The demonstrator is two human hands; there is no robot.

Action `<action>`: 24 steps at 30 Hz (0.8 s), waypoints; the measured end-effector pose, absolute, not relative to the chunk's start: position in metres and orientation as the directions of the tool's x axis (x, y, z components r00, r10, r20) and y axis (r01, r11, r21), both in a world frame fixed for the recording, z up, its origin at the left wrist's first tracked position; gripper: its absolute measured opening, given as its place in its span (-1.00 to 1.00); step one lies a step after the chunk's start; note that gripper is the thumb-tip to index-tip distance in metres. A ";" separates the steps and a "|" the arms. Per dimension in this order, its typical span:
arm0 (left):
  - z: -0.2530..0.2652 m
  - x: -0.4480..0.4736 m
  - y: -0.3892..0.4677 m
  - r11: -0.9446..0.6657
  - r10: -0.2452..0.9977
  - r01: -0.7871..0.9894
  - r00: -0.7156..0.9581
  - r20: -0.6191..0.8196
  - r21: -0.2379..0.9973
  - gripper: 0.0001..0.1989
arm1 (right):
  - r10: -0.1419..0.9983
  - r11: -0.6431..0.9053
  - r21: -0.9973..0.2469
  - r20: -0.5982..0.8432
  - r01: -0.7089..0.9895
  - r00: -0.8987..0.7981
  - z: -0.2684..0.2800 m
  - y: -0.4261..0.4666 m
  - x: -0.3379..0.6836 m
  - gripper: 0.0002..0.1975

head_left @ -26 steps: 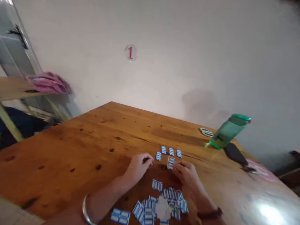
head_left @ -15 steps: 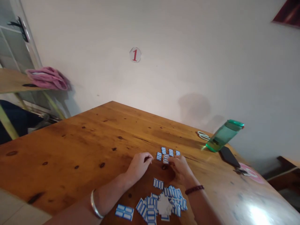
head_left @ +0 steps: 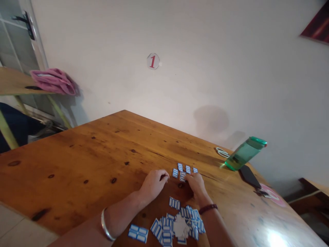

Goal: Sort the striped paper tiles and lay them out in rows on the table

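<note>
- Clearly legible is one mark, a red "1" on a pale round sign (head_left: 153,61) fixed to the wall (head_left: 108,51); print on the pieces lying below it is too small to read
- Under the right hand (head_left: 195,184) lies a blue-framed label card (head_left: 182,176), flat on the wooden table (head_left: 77,161); its long axis runs away from the person, towards the wall, its framed bars stacked crosswise
- Right fingertips are drawn together over that card's right edge; whether they pinch it or merely press on it, I cannot tell
- Left hand (head_left: 154,183) rests on the table to the left of the card, fingers loosely curled, a small gap between thumb and forefinger; nothing can be seen in its hold
- Around the card's far side sit four similar pieces: a left label piece (head_left: 175,173) just beside it, then three more label pieces (head_left: 187,169) spaced in a row beyond; these also point lengthwise towards the wall
- Nearer the person, a three-bar card (head_left: 174,203) lies with its long axis crosswise; below it spreads a loose heap of label cards (head_left: 167,236), set at mixed angles; a four-frame card (head_left: 138,233) lies apart to the left of the heap
- Well apart on the right stands a green translucent bottle (head_left: 245,153)
</note>
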State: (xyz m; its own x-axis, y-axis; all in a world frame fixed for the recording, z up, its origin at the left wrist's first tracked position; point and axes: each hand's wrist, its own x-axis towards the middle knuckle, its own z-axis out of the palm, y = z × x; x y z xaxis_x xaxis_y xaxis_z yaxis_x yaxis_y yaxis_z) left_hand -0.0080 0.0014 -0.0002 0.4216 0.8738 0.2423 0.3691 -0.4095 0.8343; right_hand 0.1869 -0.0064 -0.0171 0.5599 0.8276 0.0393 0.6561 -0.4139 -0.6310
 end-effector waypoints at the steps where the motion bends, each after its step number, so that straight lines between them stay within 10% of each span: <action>1: 0.000 -0.008 0.001 -0.409 0.873 0.370 0.424 0.240 0.834 -0.77 | 0.826 -0.430 -0.613 0.028 0.663 0.562 -0.016 -0.007 0.186 -0.78; 24: 0.000 -0.011 0.001 -0.409 0.876 0.380 0.417 0.241 0.829 -0.78 | 0.803 -0.584 -0.391 -0.149 0.711 0.578 0.008 -0.011 0.168 -0.79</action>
